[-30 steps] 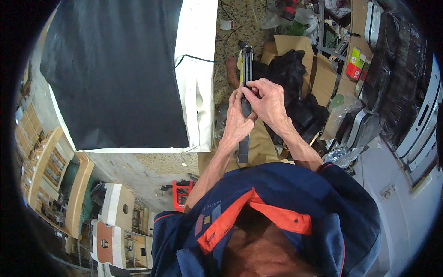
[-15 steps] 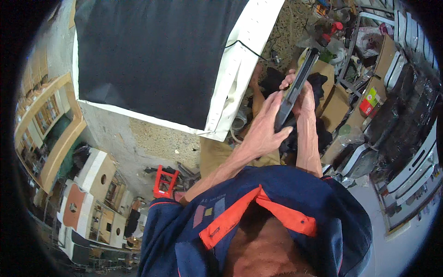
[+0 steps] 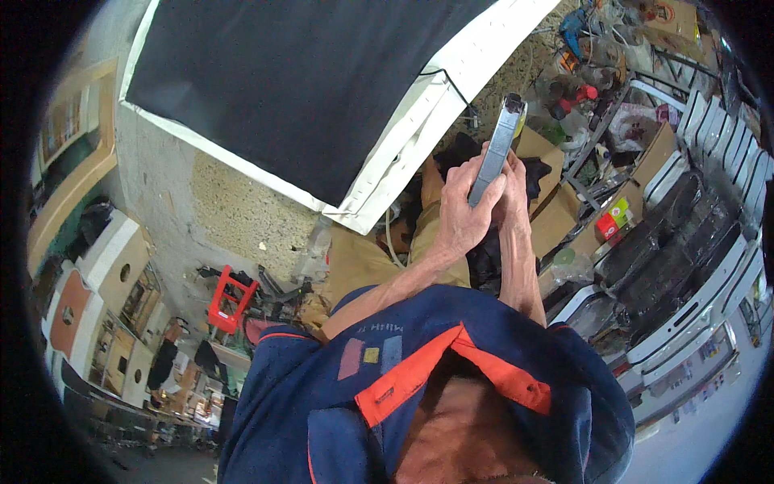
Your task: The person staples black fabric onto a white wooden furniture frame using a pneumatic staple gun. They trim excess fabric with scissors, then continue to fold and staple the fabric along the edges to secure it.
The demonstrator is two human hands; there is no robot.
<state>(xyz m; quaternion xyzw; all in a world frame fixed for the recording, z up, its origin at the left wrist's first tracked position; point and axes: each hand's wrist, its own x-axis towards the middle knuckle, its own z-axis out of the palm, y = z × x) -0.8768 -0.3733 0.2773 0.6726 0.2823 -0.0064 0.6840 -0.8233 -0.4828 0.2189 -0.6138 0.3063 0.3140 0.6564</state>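
Note:
Both my hands are closed around a grey staple gun (image 3: 493, 149) with a yellowish part along its far side. My left hand (image 3: 461, 206) wraps the lower end from the left, its thumb lying along the grey body. On the other side my right hand (image 3: 513, 194) grips it, its fingers partly hidden behind the tool. To the left of the gun is a large upholstered piece with black cloth (image 3: 282, 89) on its face and a white edge (image 3: 379, 181). Small staples dot that white edge. A thin black cord (image 3: 455, 90) pokes out over it.
Cardboard boxes (image 3: 556, 214), plastic-wrapped dark items (image 3: 669, 258) and stacked white curved frames (image 3: 717, 145) crowd the right. A red stand (image 3: 231, 300) sits on the floor at left, near wooden frames (image 3: 76, 202). Clutter, including a blue tool (image 3: 572, 31), lies at the far right.
The staple gun has turned: its long dark channel faced up before, and now a smooth grey face shows. My hands have shifted slightly left in view. The whole view has swung.

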